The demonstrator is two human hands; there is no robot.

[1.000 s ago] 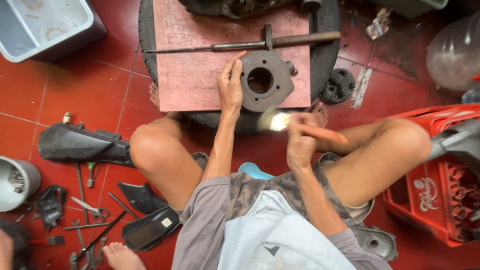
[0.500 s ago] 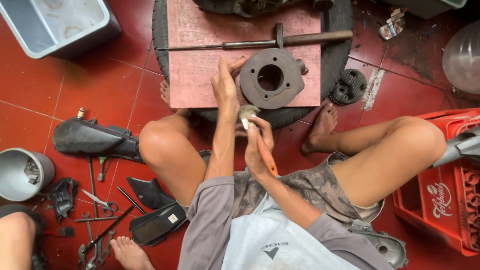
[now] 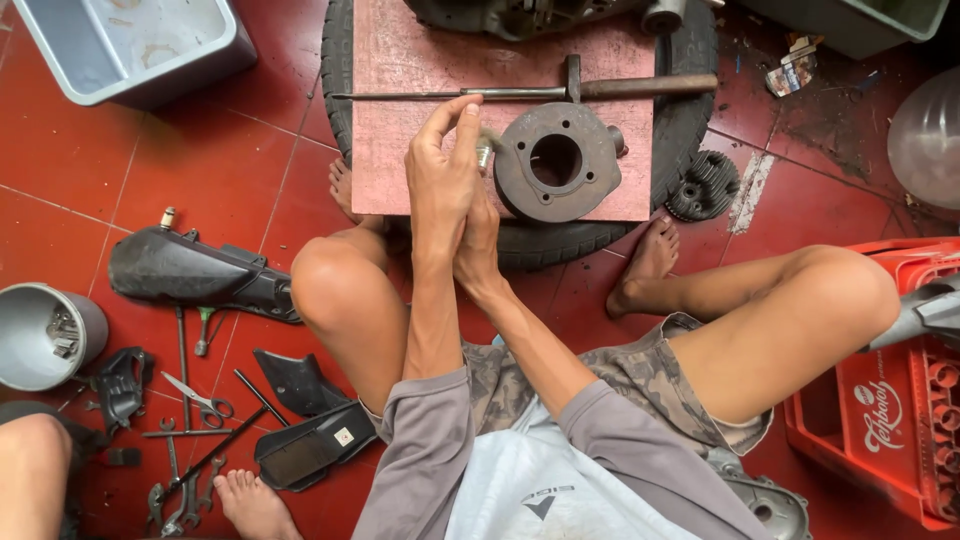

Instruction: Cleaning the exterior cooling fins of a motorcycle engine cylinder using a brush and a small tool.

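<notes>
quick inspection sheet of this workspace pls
surface: pink board laid on a tyre, red tile floor
job's things: round metal part with centre hole; small brush
clutter: hammer; scissors, wrenches, black covers on floor
grippers: left hand over right hand, both at the brush
cables: nothing seen
surroundings: grey tub, metal pot, red crate, another person's knee

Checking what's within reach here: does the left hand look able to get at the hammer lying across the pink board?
Probably yes. The left hand is raised over the pink board, its fingertips just below the hammer, with nothing between them. The round metal part lies off to one side.
</notes>
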